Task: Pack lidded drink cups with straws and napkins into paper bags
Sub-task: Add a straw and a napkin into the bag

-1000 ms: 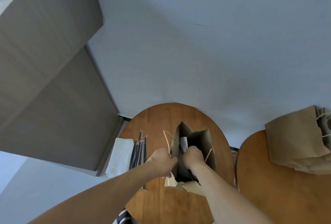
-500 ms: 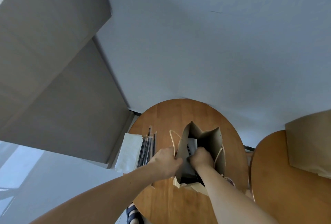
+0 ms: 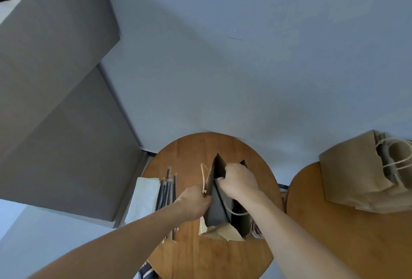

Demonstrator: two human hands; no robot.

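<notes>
- Open brown paper bag [image 3: 217, 214] with twine handles: upright at the centre of a round wooden table [image 3: 189, 254].
- Left hand [image 3: 196, 202]: fingers curled, gripping the bag's left rim.
- Right hand [image 3: 238, 181]: fingers curled over the bag's right rim at its mouth.
- Thin black straw [image 3: 221, 200]: leaning inside the bag.
- Stack of white napkins [image 3: 143, 200] and loose black straws [image 3: 167, 191]: on the table, left of the bag.

Café-like room: round wooden table [image 3: 200, 261], neighbouring table [image 3: 334, 245].
</notes>
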